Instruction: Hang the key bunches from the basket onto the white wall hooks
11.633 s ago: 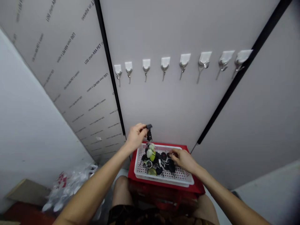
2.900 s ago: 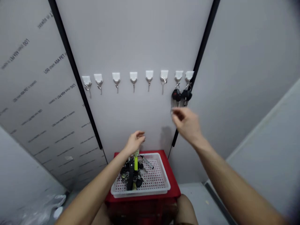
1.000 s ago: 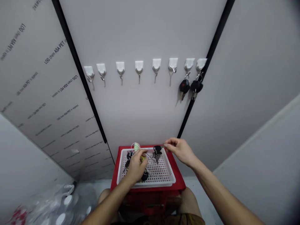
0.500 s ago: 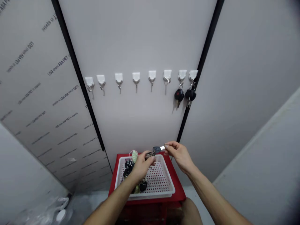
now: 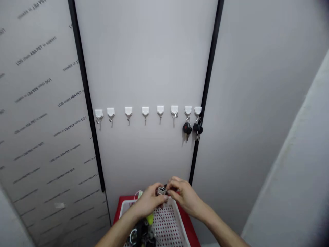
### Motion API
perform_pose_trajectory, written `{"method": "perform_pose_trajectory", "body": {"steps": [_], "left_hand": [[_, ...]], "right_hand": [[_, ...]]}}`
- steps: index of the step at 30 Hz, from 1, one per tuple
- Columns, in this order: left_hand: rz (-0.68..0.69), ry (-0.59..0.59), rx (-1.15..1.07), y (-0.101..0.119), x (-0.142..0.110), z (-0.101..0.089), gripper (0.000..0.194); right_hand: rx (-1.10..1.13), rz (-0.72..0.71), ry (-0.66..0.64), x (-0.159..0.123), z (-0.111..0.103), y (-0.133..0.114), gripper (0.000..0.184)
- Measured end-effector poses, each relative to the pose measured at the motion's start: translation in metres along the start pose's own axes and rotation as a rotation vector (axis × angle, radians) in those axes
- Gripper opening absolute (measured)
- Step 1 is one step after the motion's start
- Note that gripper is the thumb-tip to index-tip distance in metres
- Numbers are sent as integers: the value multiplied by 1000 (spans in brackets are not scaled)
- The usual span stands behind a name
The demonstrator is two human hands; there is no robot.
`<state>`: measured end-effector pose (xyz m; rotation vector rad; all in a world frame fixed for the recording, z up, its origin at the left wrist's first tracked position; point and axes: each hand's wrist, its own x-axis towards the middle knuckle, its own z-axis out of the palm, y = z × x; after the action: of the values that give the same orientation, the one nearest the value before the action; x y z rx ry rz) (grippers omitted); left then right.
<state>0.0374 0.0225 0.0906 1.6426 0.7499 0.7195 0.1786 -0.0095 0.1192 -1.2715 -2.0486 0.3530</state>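
Note:
Above the white plastic basket (image 5: 182,223), my left hand (image 5: 147,203) is closed on a bunch of keys (image 5: 161,191) with metal rings showing between thumb and fingers. My right hand (image 5: 185,196) pinches at the same bunch from the right, its fingertips covering most of what they grip. A dark piece shows between the two hands. Below my left wrist, a pile of keys (image 5: 140,233) lies in the basket's left side, partly covered by my forearm. A yellow-green item (image 5: 150,218) is among them.
A row of several white hooks (image 5: 145,111) runs along the grey wall panel. Black-headed keys (image 5: 187,129) and another black key set (image 5: 197,129) hang on the two rightmost hooks. The basket rests on a red stand (image 5: 189,224). Black strips (image 5: 86,85) border the panel.
The view has tilted up, so the hooks sit lower in it. My right hand has moved in against my left; the key blade it pinched out to the right is now hidden.

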Motion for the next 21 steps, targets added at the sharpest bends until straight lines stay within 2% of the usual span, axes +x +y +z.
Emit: {"method": "perform_pose_trajectory", "body": {"steps": [3,7,10,14,18,21], "left_hand": [[116,44,-4,17,7,-1,34],[231,75,-44,54,22,3,32],[246,156,-162,89,38,7,25],[283,331,-248,134,63,5,20],[341,422,-261,165,83,-2,17],[338,460,-271,172,93,-7,13]], "right_hand": [[39,47,34,11,-19,-8,11],[89,140,68,34,-56,-23,11],[45,149,208,58,-85,-35,12],[-90,113,454,89,-117,-47,15],[-191,62,585,115,-136,-54,19],[-295,78,598,127,-141,-58,20]]}}
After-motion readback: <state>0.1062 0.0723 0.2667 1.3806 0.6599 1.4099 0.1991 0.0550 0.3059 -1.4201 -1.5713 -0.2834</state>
